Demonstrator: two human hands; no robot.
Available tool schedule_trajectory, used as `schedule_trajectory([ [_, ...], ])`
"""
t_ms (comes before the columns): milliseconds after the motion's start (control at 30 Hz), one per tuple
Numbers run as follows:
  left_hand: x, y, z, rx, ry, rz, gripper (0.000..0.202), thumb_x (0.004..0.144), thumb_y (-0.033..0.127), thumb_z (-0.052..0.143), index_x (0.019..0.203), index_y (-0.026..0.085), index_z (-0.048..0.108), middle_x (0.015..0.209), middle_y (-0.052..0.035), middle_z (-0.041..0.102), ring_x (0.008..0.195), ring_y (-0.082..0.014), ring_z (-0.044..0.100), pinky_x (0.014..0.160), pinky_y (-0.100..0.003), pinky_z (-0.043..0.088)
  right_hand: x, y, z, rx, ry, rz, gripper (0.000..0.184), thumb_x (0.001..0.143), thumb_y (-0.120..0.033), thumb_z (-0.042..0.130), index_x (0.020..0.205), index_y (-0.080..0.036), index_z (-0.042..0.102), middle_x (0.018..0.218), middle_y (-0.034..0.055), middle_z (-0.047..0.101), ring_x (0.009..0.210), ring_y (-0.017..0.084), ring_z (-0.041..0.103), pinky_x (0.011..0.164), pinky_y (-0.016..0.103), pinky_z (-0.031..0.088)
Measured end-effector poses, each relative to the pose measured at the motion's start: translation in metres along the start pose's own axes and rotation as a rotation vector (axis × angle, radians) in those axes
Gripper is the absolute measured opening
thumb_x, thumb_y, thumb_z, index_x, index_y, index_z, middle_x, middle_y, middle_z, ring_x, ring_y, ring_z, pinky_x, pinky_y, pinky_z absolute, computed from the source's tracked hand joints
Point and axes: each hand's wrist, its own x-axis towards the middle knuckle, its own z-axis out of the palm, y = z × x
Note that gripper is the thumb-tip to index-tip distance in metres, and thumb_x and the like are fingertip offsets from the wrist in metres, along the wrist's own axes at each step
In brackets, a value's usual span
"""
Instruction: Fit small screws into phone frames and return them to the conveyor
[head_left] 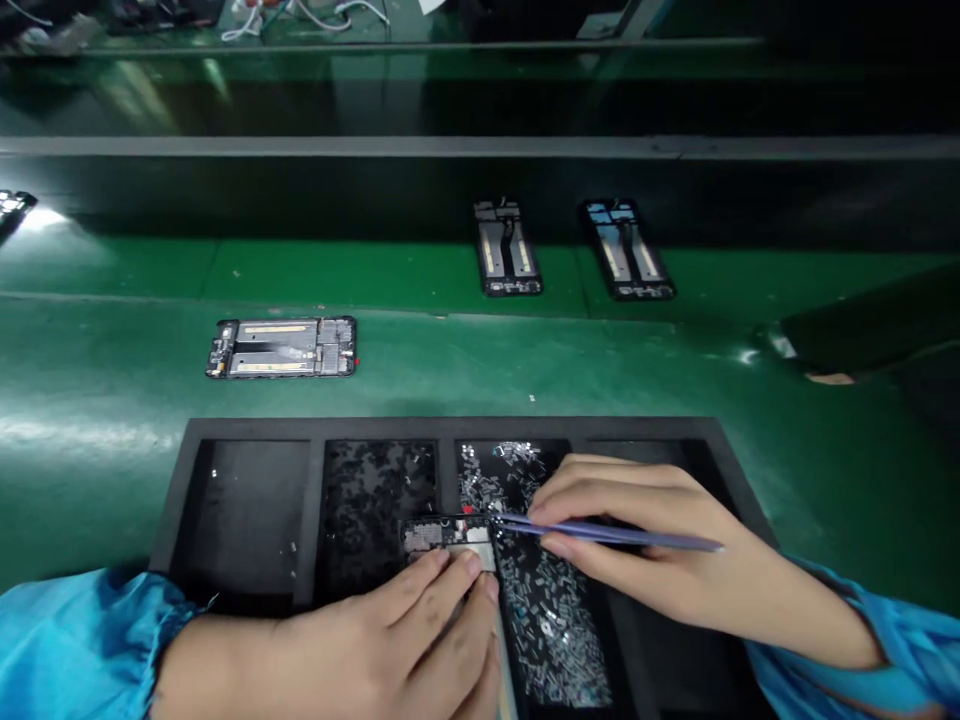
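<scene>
Left hand (375, 630) pins a phone frame (446, 535), partly hidden by its fingers, on a four-bay tray (450, 428). Right hand (645, 540) pinches blue tweezers (607, 533), tips at the frame. Three frames (281, 348) lie on the green bench (97, 350); a fourth (11, 208) is cut off at left.

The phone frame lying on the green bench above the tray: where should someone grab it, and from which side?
Probably pinch the phone frame by its long black edges, from above: it lies flat on the green bench, and those edges stand clear of the metal plates.
</scene>
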Motion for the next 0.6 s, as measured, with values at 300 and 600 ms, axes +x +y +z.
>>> schedule_trajectory([
  [300, 0.002, -0.008, -0.008, 0.029, -0.057, 0.066, 0.030, 0.103, 0.028, 0.056, 0.125, 0.014, 0.071, 0.125, -0.0103, 0.074, 0.115, -0.0255, 0.073, 0.103, -0.038, 0.061, -0.009, -0.003, -0.010, -0.004, 0.036, 0.202, 0.006, 0.092, -0.026, 0.070, 0.090, -0.021, 0.073, 0.079, 0.0021, 0.076, 0.063, 0.014, 0.070, 0.053, 0.022, 0.055],
  [600, 0.000, -0.010, -0.008, 0.013, -0.072, 0.106, 0.032, 0.100, 0.030, 0.062, 0.126, 0.012, 0.070, 0.126, -0.0130, 0.074, 0.115, -0.0274, 0.073, 0.103, -0.038, 0.060, -0.007, -0.010, -0.018, 0.235, -0.346, 0.163, 0.011, 0.093, -0.014, 0.070, 0.095, -0.023, 0.075, 0.077, -0.0040, 0.075, 0.063, 0.010, 0.069, 0.060, 0.020, 0.055],
])
